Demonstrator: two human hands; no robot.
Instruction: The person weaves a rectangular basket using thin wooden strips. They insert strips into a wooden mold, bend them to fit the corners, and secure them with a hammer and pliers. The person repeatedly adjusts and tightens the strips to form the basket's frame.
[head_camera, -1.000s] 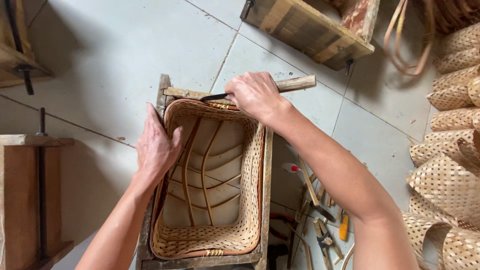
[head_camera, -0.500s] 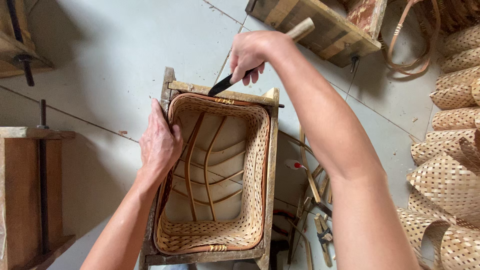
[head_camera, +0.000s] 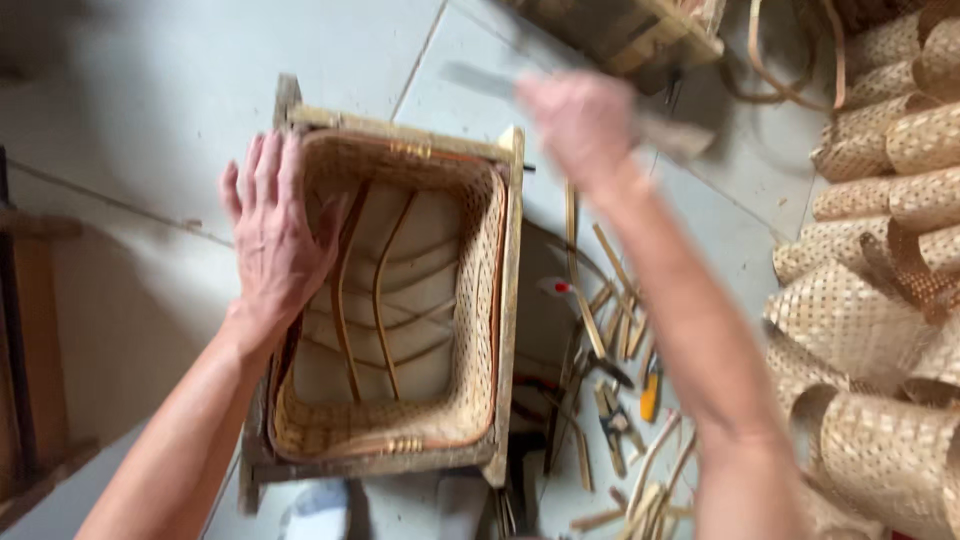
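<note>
Woven basket (head_camera: 390, 300) seated in a wooden frame (head_camera: 512, 300) at centre. Left hand (head_camera: 275, 235) lies flat, fingers spread, over the basket's left rim, apparently to steady it. Right hand (head_camera: 580, 125), raised at far right, grips a blurred knife-like tool (head_camera: 480, 80). Loose strips (head_camera: 610, 330) lie right.
</note>
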